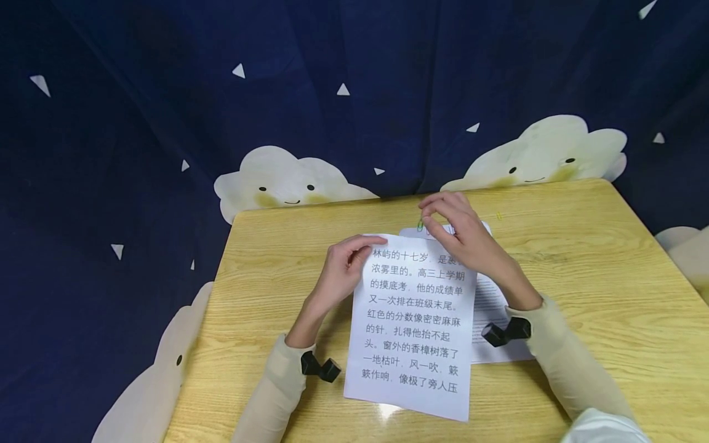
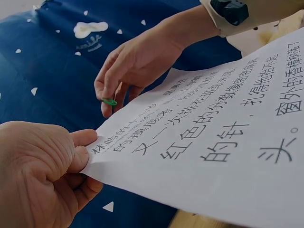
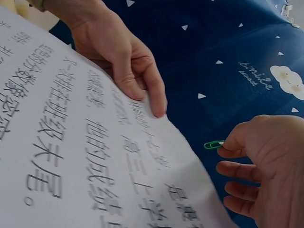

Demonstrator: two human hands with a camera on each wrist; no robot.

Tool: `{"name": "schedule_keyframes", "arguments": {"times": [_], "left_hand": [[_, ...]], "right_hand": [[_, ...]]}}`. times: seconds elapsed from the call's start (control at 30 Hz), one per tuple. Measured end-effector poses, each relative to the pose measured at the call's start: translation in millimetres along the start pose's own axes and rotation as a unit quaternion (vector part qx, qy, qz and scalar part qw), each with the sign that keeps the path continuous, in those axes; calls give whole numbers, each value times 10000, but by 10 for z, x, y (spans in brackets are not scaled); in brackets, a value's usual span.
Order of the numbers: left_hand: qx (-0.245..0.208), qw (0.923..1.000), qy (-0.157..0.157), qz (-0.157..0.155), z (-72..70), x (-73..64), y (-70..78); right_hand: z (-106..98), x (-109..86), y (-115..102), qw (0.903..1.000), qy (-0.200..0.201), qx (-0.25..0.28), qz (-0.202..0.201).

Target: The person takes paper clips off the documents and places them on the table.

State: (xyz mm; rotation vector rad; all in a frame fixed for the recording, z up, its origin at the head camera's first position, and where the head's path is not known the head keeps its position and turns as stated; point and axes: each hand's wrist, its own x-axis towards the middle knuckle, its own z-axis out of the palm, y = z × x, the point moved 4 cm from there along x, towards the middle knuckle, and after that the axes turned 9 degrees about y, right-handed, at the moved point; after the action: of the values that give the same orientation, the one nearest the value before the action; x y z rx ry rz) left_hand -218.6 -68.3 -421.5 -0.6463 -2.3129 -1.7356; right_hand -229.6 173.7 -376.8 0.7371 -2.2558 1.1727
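My left hand pinches the top left corner of a white sheet of paper printed with large Chinese characters. Thumb and fingers lie on either side of that corner in the left wrist view. My right hand is above the sheet's top right, pinching a green paper clip between thumb and index finger. In the right wrist view the clip is apart from the paper's edge, and the other fingers are loosely bent. The head view shows the clip just beyond the top edge.
A second sheet with small print lies partly under the large-print one. Behind the right hand is a pale flat item, mostly covered. A small yellow item lies on the wooden table. A dark blue curtain hangs behind.
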Motion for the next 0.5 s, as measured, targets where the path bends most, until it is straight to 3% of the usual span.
{"name": "schedule_keyframes", "arguments": {"times": [0.23, 0.5], "left_hand": [[51, 10000, -13, -2, -3, -2, -9], [110, 9999, -10, 1, -5, 2, -28]], "right_hand": [[-81, 18, 21, 9997, -223, -66, -8], [-190, 56, 103, 9994, 65, -164, -291]]}}
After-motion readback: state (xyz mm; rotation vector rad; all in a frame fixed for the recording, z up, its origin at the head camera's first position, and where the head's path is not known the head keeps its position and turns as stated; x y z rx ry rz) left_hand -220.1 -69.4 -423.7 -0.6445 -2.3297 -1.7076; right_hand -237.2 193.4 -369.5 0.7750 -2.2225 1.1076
